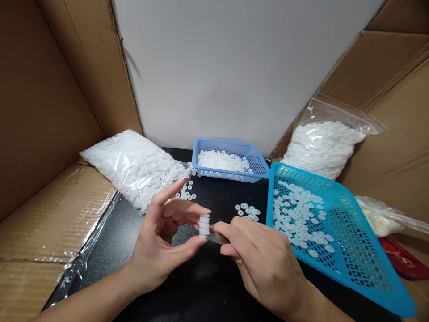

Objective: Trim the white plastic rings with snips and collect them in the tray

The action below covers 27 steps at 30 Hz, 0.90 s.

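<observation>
Pinched upright between thumb and fingers of my left hand (164,237) is a short stack of white plastic washers (204,226). My right hand (263,259) grips a small knife (217,238), its handle hidden in the fingers. The metal blade points left and meets the lower part of the stack; whether it cuts in cannot be made out. Loose white washers (248,211) lie on the black tabletop just beyond my right hand, and some more lie behind my left fingers.
A blue basket (231,173) with washers stands at the back. At right is a larger turquoise basket (345,192), also holding washers. A plastic bag of washers (130,165) lies at left, another filled bag (321,143) at back right. Cardboard walls (90,58) flank the black table (208,290).
</observation>
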Available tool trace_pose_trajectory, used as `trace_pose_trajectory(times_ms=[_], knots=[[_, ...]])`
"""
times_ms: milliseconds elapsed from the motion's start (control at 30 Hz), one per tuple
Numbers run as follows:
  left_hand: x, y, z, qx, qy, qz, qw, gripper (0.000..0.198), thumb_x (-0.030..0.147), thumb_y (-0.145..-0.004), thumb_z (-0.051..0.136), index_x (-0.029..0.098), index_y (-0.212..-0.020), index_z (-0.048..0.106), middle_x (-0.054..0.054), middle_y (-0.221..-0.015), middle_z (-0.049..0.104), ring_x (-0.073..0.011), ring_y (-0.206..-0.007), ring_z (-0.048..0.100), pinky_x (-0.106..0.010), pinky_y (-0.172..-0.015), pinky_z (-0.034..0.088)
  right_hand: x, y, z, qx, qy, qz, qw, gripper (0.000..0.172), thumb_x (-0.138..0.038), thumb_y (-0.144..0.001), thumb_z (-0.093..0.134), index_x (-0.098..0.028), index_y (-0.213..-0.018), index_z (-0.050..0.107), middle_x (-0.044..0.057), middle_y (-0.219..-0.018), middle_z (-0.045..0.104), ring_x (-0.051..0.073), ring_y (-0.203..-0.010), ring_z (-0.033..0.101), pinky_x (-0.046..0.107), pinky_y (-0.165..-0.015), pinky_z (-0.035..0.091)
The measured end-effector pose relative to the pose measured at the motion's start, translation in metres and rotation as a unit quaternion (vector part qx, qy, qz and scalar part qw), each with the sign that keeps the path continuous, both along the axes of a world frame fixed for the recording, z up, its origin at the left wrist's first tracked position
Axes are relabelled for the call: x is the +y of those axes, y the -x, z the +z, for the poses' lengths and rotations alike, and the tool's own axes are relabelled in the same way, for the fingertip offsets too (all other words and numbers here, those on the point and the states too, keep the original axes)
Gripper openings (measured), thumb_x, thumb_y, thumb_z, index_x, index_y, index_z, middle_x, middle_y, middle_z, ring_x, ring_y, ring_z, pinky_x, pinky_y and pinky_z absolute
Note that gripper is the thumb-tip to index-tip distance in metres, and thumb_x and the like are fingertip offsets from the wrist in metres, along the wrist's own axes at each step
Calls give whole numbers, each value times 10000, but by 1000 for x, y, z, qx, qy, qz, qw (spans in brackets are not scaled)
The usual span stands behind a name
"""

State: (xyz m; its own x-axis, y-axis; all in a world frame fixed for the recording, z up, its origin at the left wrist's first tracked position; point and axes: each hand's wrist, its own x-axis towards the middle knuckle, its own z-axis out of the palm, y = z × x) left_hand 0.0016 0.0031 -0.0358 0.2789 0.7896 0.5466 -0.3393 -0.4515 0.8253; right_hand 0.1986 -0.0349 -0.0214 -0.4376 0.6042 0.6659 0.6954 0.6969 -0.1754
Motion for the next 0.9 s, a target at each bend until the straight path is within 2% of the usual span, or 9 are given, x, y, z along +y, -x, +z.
trace_pose_trajectory(times_ms=[900], knots=[[-1, 0, 0, 2, 5, 3, 1000, 863, -27, -796, 786, 407, -1487, 505, 3, -1107, 791, -114, -921, 722, -201, -877, 604, 1, 2, -1, 26, 24, 12, 999, 310, -163, -1093, 358, -148, -943, 629, 24, -685, 623, 155, -561, 558, 276, -537, 361]])
